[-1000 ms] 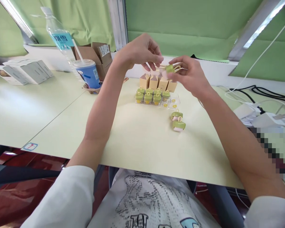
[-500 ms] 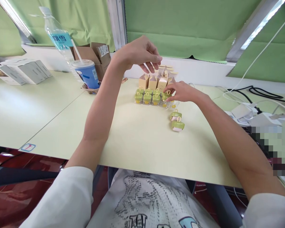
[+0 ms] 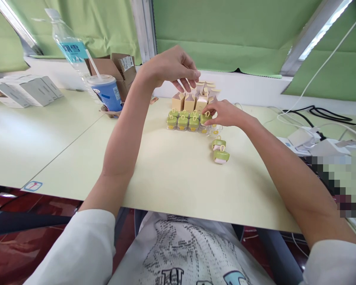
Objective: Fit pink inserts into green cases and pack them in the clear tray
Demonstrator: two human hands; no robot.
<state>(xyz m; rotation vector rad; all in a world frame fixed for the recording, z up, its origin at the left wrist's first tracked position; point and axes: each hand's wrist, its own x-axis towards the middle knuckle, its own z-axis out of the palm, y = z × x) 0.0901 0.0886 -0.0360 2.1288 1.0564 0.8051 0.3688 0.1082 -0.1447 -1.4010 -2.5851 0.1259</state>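
My right hand pinches a green lid with a pale loop on top, at the right end of a double row of small clear containers. Green lids with the same loops cover the containers to its left. Lidless clear cups with yellow marks stand beside and partly below my fingers. Two more green lids with pale pinkish undersides lie nearer me on the table. Above several small open cartons, my left hand hangs with its fingers loosely bent and apart, holding nothing.
On the left are a tall plastic bottle, a blue cup with a straw, an open brown cardboard box and white boxes. Power adapters and cables lie at the right. Green blinds hang behind the table.
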